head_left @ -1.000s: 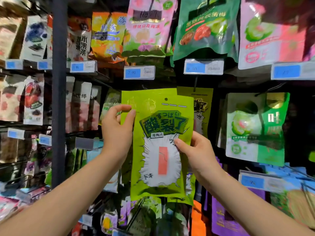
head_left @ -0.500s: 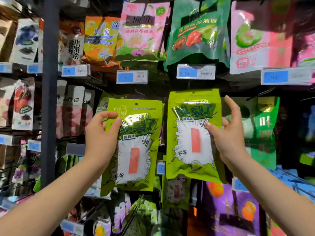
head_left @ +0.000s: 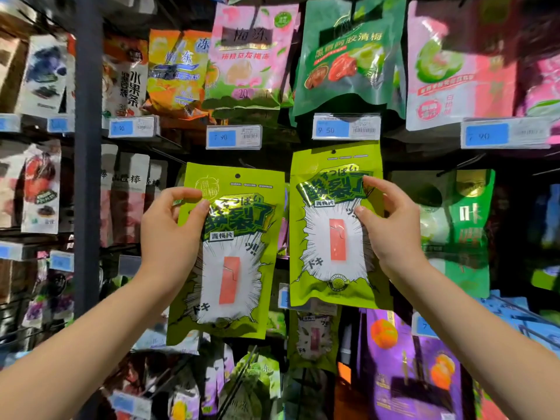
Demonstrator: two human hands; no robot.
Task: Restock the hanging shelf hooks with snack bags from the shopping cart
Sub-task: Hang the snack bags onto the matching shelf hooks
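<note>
Up front, two lime-green snack bags show: the left hand [head_left: 169, 228] pinches one bag [head_left: 225, 253], the right hand [head_left: 391, 225] pinches the other bag [head_left: 333, 231].

A dark vertical upright [head_left: 88, 183] of the shelving runs top to bottom at the left and serves as reference. Immediately right of it, at upper height, hangs a white pouch with black characters [head_left: 125, 83], then an orange pouch [head_left: 177, 71], then a pink pouch [head_left: 251, 53]. Further right hangs a dark green pouch [head_left: 348, 56], with a blue-and-white price tag marked 9.50 [head_left: 346, 127] directly beneath it. A purple pouch with orange fruit [head_left: 409, 365] sits low and far right of the upright. Left of the upright, a white pouch with dark berries [head_left: 42, 74] hangs high.
</note>
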